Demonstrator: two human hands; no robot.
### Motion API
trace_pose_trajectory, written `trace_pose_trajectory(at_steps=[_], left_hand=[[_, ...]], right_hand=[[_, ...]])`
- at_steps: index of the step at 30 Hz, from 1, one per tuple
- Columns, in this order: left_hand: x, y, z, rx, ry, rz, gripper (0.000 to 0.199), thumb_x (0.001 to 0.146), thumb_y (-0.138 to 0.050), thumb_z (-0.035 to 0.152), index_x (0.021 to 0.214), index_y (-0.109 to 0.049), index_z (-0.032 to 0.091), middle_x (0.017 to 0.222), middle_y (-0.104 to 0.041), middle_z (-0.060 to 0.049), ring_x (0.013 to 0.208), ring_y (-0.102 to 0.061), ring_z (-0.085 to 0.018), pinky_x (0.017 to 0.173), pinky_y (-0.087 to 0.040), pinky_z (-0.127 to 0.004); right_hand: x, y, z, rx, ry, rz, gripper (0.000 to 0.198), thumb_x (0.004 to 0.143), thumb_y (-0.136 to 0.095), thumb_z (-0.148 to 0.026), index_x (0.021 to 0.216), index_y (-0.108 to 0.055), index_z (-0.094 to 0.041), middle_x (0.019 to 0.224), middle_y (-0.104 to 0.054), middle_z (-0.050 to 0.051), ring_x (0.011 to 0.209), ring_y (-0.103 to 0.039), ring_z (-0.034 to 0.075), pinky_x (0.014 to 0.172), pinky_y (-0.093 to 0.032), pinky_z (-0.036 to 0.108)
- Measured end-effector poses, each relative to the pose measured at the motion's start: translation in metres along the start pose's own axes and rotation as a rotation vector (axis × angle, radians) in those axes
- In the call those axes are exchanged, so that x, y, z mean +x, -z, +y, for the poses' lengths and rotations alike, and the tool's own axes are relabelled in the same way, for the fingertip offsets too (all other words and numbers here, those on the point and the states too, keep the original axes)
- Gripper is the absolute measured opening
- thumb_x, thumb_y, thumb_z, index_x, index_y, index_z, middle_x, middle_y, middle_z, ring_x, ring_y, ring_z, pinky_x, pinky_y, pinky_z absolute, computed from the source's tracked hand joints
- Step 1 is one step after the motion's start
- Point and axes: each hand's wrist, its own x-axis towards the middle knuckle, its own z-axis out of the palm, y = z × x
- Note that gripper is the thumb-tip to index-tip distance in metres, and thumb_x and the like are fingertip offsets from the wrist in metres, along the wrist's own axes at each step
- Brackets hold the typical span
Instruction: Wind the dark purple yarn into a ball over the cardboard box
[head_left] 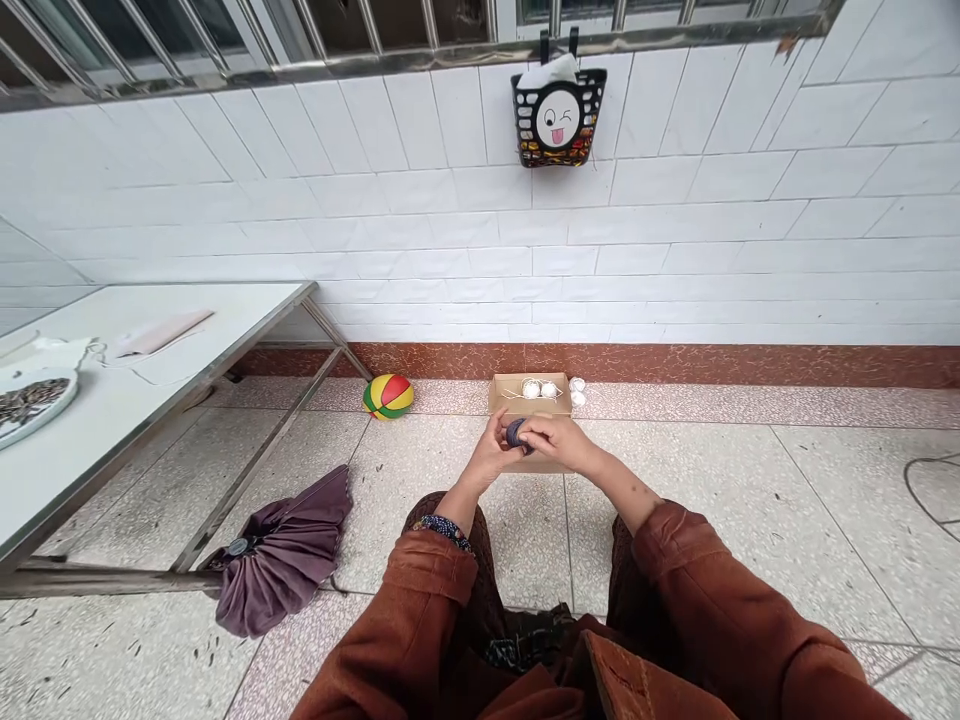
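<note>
My left hand (491,455) has its fingers curled round a small dark ball of yarn (516,434). From the other side, the closed fingers of my right hand (556,440) press on the same ball; the strand itself is too small to make out. Both hands are in front of and above an open cardboard box (498,392) on the floor, partly covering its near side. Inside the box lie two white balls of string (531,389) with loose ends. Small white round pieces (577,391) sit against the box's right side.
A red, yellow and green ball (388,396) rests on the floor by the table leg. Below the white table (247,310) lies a folded purple umbrella (289,555). A black basket (559,118) hangs from the window bars. Dark cable (919,490) lies at the right.
</note>
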Motion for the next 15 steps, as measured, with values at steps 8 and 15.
trace_pose_trajectory(at_steps=[8, 15], left_hand=[[0.015, 0.005, 0.003, -0.095, -0.008, -0.153, 0.093, 0.068, -0.085, 0.024, 0.149, -0.041, 0.028, 0.125, -0.059, -0.009, 0.116, -0.057, -0.026, 0.1, -0.043, -0.039], [0.009, 0.0, 0.012, -0.401, 0.063, -0.182, 0.079, 0.072, -0.079, 0.021, 0.145, -0.049, 0.032, 0.13, -0.059, -0.007, 0.116, -0.057, -0.023, 0.098, -0.045, -0.036]], right_hand=[[0.014, 0.001, 0.043, 0.09, -0.113, 0.25, 0.023, 0.1, -0.053, -0.034, 0.088, -0.068, -0.021, 0.087, -0.069, 0.005, 0.083, -0.063, 0.021, 0.079, -0.049, 0.033], [-0.001, -0.032, 0.065, 0.112, -0.34, 0.185, 0.019, 0.097, -0.048, -0.024, 0.094, -0.067, -0.021, 0.09, -0.07, 0.005, 0.085, -0.065, 0.021, 0.079, -0.051, 0.033]])
